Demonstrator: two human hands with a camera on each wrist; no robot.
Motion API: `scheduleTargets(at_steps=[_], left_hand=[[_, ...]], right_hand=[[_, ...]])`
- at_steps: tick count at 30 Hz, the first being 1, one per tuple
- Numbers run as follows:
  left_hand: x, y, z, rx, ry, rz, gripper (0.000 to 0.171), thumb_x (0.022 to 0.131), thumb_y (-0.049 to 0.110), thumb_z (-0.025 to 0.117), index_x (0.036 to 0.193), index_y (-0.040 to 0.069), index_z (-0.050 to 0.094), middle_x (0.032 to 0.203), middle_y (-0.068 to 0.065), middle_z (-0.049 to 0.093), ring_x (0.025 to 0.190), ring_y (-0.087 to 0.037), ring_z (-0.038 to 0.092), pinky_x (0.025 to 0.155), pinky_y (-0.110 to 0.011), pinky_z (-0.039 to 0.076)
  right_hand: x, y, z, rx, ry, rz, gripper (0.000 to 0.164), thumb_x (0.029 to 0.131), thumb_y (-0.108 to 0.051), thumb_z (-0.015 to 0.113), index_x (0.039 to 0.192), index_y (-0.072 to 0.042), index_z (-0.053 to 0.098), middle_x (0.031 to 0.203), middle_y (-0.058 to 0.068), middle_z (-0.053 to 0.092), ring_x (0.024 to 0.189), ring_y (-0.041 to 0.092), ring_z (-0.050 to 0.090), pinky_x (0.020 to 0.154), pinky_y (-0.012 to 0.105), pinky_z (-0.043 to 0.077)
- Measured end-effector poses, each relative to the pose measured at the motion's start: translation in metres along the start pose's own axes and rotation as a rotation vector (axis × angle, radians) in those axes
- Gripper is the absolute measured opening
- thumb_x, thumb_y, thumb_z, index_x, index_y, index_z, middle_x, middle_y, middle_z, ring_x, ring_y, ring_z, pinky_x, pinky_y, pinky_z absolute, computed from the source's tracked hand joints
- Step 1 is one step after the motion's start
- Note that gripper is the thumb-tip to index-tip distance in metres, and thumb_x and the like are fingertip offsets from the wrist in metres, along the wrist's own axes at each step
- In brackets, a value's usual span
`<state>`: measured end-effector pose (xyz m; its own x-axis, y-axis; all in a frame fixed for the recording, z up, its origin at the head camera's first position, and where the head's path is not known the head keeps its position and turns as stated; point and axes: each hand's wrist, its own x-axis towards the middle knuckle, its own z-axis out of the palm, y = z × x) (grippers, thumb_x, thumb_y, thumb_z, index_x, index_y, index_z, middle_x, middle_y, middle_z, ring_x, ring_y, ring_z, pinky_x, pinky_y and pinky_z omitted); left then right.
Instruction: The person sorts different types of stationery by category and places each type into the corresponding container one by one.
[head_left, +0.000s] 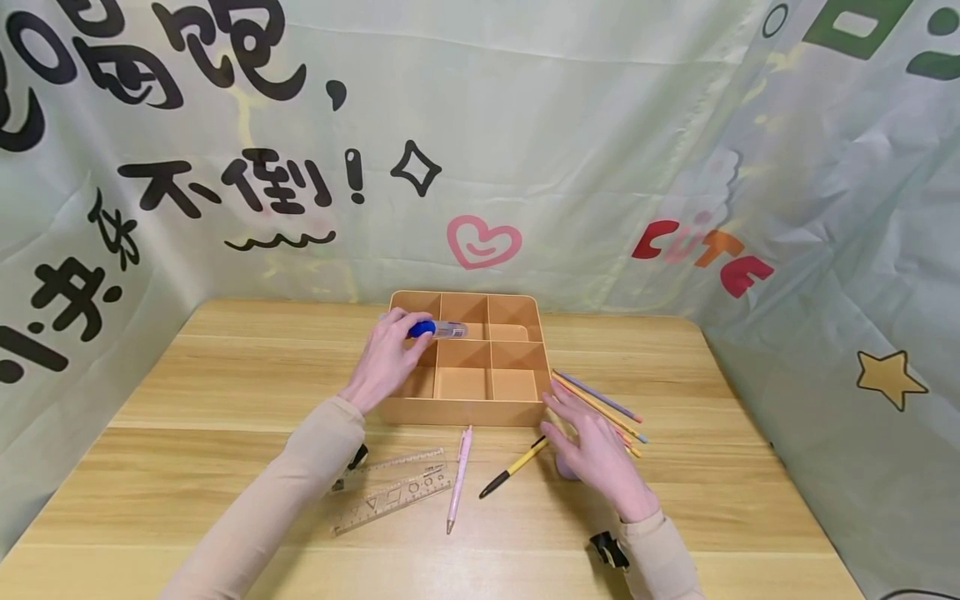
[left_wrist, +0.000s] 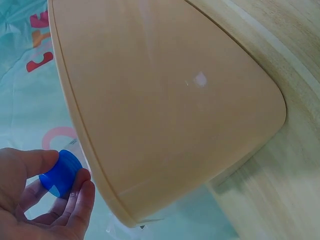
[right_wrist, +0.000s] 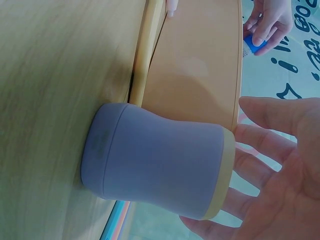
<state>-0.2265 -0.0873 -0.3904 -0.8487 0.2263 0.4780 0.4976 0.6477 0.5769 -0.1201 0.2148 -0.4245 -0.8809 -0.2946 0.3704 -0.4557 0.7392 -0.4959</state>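
"CUTE" (head_left: 702, 257) and "不倒!" (head_left: 240, 185) on backdrop (head_left: 585, 167)

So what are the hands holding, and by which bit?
The left hand pinches a clear tube by its blue cap. The right hand, spread open near the cream rim of the purple cup, grips nothing.

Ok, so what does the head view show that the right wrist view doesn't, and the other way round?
Only the head view shows the clear rulers, the gold star and the inside of the tan box.

Only the right wrist view shows the purple container's full side and its cream rim, plus the palm of the right hand.

Both show the left hand pinching a blue-capped tube, the box's outside, the wooden table and the printed backdrop.
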Motion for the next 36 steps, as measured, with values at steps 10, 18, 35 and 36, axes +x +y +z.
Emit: scheduleTargets(at_steps=[10, 18, 35, 36], left_hand=[[0.002, 0.000, 0.001, 0.000, -0.008, 0.001, 0.028, 0.090, 0.012, 0.066, 0.116, 0.002, 0.067, 0.100, -0.014, 0.061, 0.091, -0.029, 0.053, 0.079, -0.045, 0.051], [0.005, 0.000, 0.003, 0.006, -0.008, -0.007, 0.027, 0.090, 0.012, 0.066, 0.116, 0.003, 0.067, 0.103, -0.015, 0.062, 0.093, -0.030, 0.054, 0.082, -0.045, 0.052], [-0.008, -0.006, -0.006, -0.089, 0.014, -0.022, 0.033, 0.089, 0.005, 0.064, 0.121, 0.000, 0.063, 0.107, -0.014, 0.063, 0.096, -0.030, 0.061, 0.090, -0.048, 0.050], [-0.009, -0.007, -0.007, -0.094, 0.021, -0.017, 0.033, 0.089, 0.006, 0.064, 0.121, 0.000, 0.063, 0.107, -0.013, 0.063, 0.097, -0.029, 0.061, 0.091, -0.047, 0.049]], right_hand=[[0.000, 0.000, -0.001, 0.004, -0.016, 0.011, 0.044, 0.091, -0.015, 0.065, 0.130, 0.003, 0.058, 0.144, 0.019, 0.045, 0.126, 0.036, 0.044, 0.098, 0.059, 0.042], [0.000, 0.000, -0.001, 0.002, -0.019, 0.015, 0.043, 0.091, -0.016, 0.065, 0.130, 0.003, 0.058, 0.144, 0.019, 0.045, 0.126, 0.037, 0.043, 0.098, 0.060, 0.042], [0.001, 0.000, 0.000, 0.009, -0.006, -0.006, 0.043, 0.091, -0.014, 0.065, 0.129, 0.005, 0.058, 0.143, 0.020, 0.045, 0.126, 0.037, 0.044, 0.099, 0.059, 0.040], [0.001, 0.000, 0.000, 0.009, -0.005, -0.007, 0.043, 0.091, -0.014, 0.065, 0.129, 0.005, 0.058, 0.143, 0.020, 0.045, 0.126, 0.038, 0.044, 0.099, 0.059, 0.040]])
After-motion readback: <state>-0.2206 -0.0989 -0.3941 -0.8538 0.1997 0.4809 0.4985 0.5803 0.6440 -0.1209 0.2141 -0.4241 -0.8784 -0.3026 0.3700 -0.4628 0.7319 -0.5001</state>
